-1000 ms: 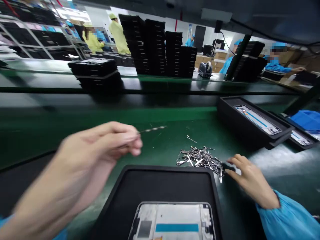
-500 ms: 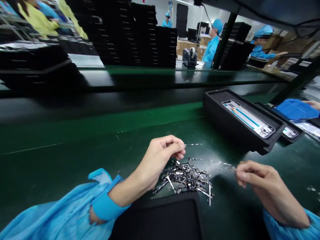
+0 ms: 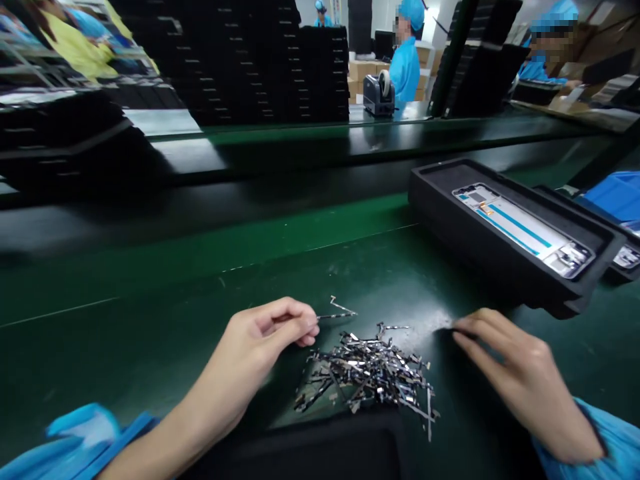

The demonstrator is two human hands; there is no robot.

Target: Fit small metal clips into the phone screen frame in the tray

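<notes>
A pile of small thin metal strips (image 3: 367, 377) lies on the green mat just in front of me. My left hand (image 3: 270, 337) is to the left of the pile, its fingers pinched on one thin metal strip (image 3: 336, 313) that sticks out to the right. My right hand (image 3: 520, 380) rests on the mat to the right of the pile, fingers pressed together and reaching toward a dark spot at the pile's edge; whether it holds anything is hidden. The black tray (image 3: 325, 447) closest to me shows only its top edge at the bottom of the view.
A black tray (image 3: 445, 200) holding a phone frame (image 3: 523, 227) sits at the right, with another tray (image 3: 627, 260) behind it. Stacks of black trays (image 3: 260, 60) and a tape dispenser (image 3: 379, 93) stand on the raised shelf. Other people in blue coats work in the background.
My view tilted up, so the near tray and its phone frame slid out of sight. My left hand came down beside the pile with its strip. My right hand lowered flat to the mat.
</notes>
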